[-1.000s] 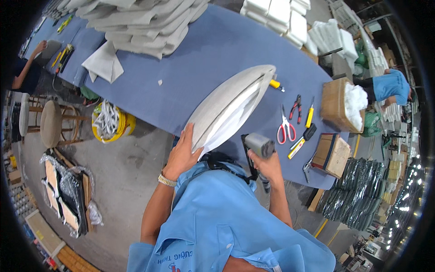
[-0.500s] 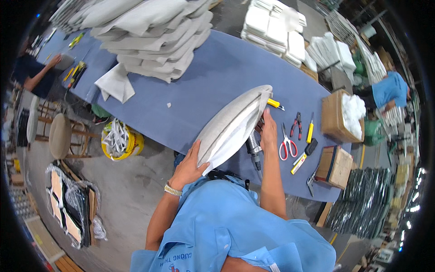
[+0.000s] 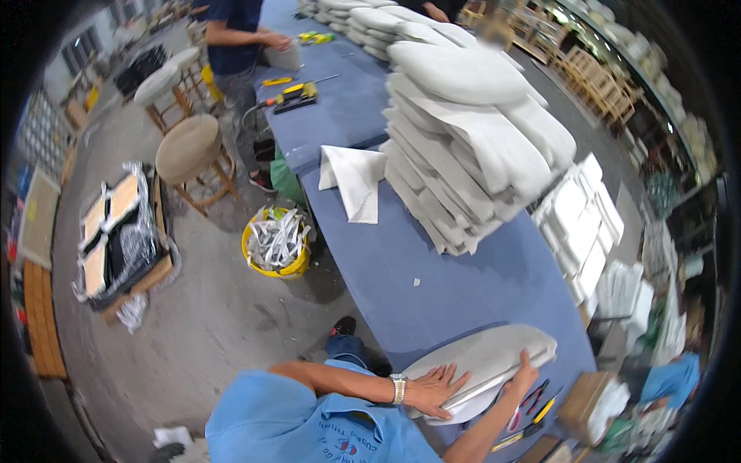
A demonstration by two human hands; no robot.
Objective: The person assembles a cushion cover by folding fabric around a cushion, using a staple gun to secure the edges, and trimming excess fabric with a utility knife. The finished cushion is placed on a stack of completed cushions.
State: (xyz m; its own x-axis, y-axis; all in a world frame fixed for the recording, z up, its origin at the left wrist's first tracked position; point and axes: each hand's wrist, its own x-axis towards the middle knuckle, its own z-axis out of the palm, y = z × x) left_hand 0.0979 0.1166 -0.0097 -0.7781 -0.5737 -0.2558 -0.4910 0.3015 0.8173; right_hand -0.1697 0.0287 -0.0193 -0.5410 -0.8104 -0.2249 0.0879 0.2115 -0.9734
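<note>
A grey fabric seat cushion [image 3: 486, 349] with a white underside lies tilted at the near end of the blue-covered table, close to my body. My left hand [image 3: 436, 392], with a metal-band watch at the wrist, rests flat on its near edge with fingers spread. At the cushion's right end my right hand [image 3: 525, 374] grips the edge, one finger stretched up along it. Red-handled pliers [image 3: 534, 393] and a yellow tool [image 3: 546, 409] lie on the table just right of my right hand. Red-handled scissors [image 3: 515, 420] are partly hidden by my right forearm.
Beyond the cushion rises a tall stack of grey-white cushions [image 3: 471, 147], with a folded cloth [image 3: 355, 181] beside it. A yellow bucket [image 3: 276, 247] of white strips stands left of the table [image 3: 386, 285]. Farther off are round stools [image 3: 189, 150] and a co-worker [image 3: 235, 35]. A cardboard box [image 3: 583, 405] sits at right.
My view has swung left, bringing the co-worker and stools further in. The cushion now lies lower and flatter. My left hand has gone from holding its end to lying spread on it.
</note>
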